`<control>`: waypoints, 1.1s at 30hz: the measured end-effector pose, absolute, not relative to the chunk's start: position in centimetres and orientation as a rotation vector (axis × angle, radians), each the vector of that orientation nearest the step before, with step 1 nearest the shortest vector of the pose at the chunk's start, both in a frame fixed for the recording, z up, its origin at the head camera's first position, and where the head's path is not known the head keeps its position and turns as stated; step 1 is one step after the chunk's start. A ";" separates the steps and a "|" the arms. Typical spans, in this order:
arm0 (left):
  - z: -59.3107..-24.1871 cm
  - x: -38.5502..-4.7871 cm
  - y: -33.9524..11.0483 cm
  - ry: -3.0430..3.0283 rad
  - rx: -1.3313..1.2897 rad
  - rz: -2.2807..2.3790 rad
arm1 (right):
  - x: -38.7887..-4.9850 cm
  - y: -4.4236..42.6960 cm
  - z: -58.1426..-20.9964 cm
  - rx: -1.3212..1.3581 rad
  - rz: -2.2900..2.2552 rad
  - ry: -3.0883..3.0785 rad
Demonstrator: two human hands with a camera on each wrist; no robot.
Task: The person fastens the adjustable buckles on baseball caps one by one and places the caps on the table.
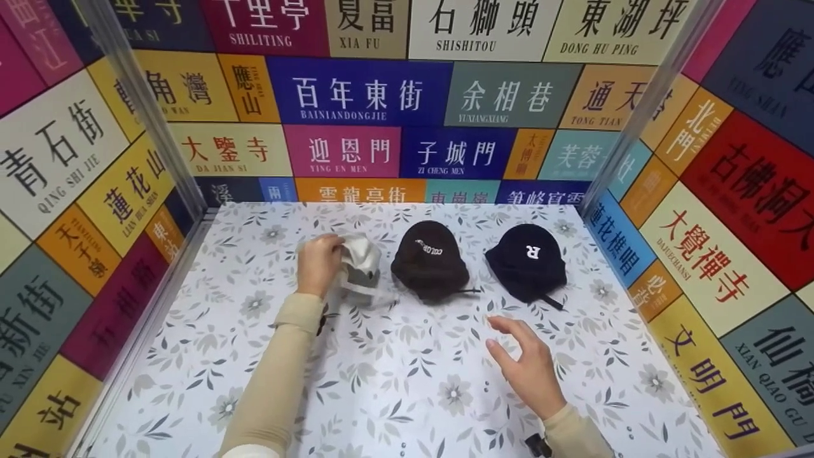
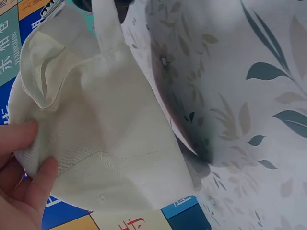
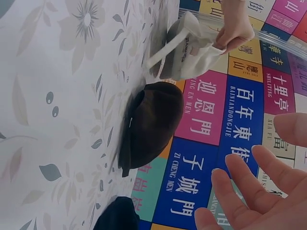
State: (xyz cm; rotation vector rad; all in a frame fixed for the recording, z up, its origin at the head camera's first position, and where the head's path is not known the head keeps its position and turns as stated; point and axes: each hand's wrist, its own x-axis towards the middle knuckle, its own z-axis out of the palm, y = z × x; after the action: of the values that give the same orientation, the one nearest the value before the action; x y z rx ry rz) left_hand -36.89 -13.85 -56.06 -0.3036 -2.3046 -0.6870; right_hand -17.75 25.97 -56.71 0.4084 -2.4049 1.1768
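A cream cap (image 1: 362,256) is pinched at its crown by my left hand (image 1: 317,264), at the left of the row of caps. Up close in the left wrist view, thumb and fingers grip the fabric of this cap (image 2: 112,129), and its strap and opening show at the top. To its right sits a dark brown cap (image 1: 427,257) with light lettering, then a navy cap (image 1: 526,259) with a white R. My right hand (image 1: 526,366) hovers in front of the navy cap, fingers spread and holding nothing.
A white cloth (image 1: 451,394) with grey flowers and leaves covers the table. Colourful panels with place names form a back wall (image 1: 362,92) and two side walls. Clear corner strips run down where the walls meet.
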 end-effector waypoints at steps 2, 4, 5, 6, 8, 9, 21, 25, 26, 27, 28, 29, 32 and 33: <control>-55.7 -36.8 -13.7 -2.278 -0.295 -0.686 | -17.7 26.1 -56.7 0.408 1.165 -2.414; -55.1 -36.8 -13.6 -2.250 -0.296 -0.684 | -17.6 26.1 -56.6 0.402 1.154 -2.429; -54.8 -36.7 -13.5 -2.239 -0.297 -0.690 | -17.5 26.1 -56.5 0.397 1.147 -2.437; -54.4 -36.6 -13.4 -2.234 -0.295 -0.699 | -17.5 26.1 -56.5 0.395 1.142 -2.440; -53.8 -36.3 -13.3 -2.234 -0.284 -0.703 | -17.4 26.1 -56.5 0.387 1.141 -2.448; -53.4 -36.2 -13.2 -2.235 -0.277 -0.706 | -17.3 26.1 -56.5 0.384 1.140 -2.453; -48.6 -33.5 -10.9 -2.174 -0.310 -0.792 | -17.8 26.5 -55.9 0.344 1.253 -2.409; -46.9 -32.1 -9.4 -2.144 -0.354 -0.829 | -17.8 26.8 -55.8 0.316 1.265 -2.414; -46.6 -31.8 -8.9 -2.139 -0.366 -0.840 | -17.8 26.8 -55.8 0.311 1.269 -2.412; -46.3 -31.4 -8.5 -2.131 -0.380 -0.854 | -17.7 26.8 -55.8 0.306 1.277 -2.409; -46.1 -31.1 -8.1 -2.126 -0.393 -0.868 | -17.7 26.8 -55.7 0.304 1.285 -2.404; -45.8 -30.7 -7.7 -2.119 -0.406 -0.885 | -17.7 26.8 -55.7 0.304 1.297 -2.397; -45.4 -29.5 -6.5 -2.100 -0.441 -0.949 | -17.7 26.8 -55.6 0.312 1.321 -2.369; -45.3 -29.1 -6.2 -2.097 -0.452 -0.976 | -17.6 26.9 -55.5 0.315 1.325 -2.361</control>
State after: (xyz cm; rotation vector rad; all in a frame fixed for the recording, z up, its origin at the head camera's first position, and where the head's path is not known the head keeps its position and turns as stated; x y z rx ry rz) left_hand -29.09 -6.19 -45.28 -0.4515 -2.0975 -0.9758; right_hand -17.64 26.86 -55.52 0.3145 -2.3607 1.3252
